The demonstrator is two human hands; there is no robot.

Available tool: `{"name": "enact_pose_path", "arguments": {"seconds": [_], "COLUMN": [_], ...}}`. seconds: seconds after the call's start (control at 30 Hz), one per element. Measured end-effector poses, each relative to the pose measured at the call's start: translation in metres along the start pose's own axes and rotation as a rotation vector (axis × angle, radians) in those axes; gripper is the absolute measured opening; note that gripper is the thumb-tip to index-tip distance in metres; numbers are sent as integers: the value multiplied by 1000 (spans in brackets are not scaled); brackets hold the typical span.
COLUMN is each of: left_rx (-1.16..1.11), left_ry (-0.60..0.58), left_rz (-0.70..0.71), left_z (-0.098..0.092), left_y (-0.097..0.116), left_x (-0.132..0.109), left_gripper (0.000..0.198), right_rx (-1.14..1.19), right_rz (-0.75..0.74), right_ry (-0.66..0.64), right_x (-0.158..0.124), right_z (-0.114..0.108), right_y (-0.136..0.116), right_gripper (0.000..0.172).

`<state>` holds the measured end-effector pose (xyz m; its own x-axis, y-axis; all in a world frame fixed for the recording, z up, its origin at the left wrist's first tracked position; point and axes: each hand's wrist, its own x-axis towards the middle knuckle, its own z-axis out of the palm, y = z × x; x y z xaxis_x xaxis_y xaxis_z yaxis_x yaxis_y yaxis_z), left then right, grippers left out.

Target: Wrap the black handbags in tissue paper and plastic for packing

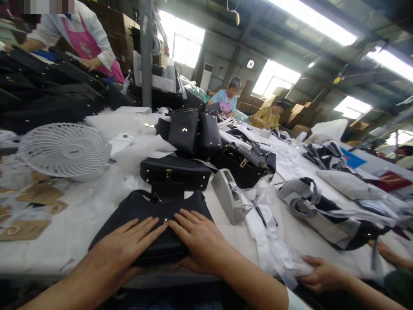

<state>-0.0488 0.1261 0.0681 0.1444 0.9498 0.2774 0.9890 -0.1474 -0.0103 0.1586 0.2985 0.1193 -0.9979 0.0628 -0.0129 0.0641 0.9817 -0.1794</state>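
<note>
Left hand (120, 244) and right hand (202, 241) touch a smooth, curved bag (162, 245).

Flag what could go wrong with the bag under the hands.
Scuffing: the grey tape dispenser stands close to the black bag and might scrape it if either shifts.
Smudging: left hand and right hand lie bare on it, beside the gold fitting, so prints seem possible.
Slipping: it sits by the front edge of the table and could slide off.
</note>
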Motion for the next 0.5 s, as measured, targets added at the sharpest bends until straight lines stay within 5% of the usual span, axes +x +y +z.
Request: {"name": "enact_pose_path", "arguments": {"seconds": [0.07,0.23,0.37,0.5], "left_rx": [9,54,9,-58], "left_ry": [13,92,147,74], "left_rz": [-10,15,-1,6], "left_z": [8,41,64,63], "left_y": [-1,-19,-28,-26], "left_x": [1,-3,-9,-17], "left_gripper": [87,69,69,74], "right_rx": [-29,-118,-171,-95], "right_rz": [14,87,127,79], "right_ry": [-8,9,47,94], "right_x": [8,23,28,18], "right_z": [6,39,74,88], "right_y": [0,9,16,21], "right_gripper": [85,47,49,60]}}
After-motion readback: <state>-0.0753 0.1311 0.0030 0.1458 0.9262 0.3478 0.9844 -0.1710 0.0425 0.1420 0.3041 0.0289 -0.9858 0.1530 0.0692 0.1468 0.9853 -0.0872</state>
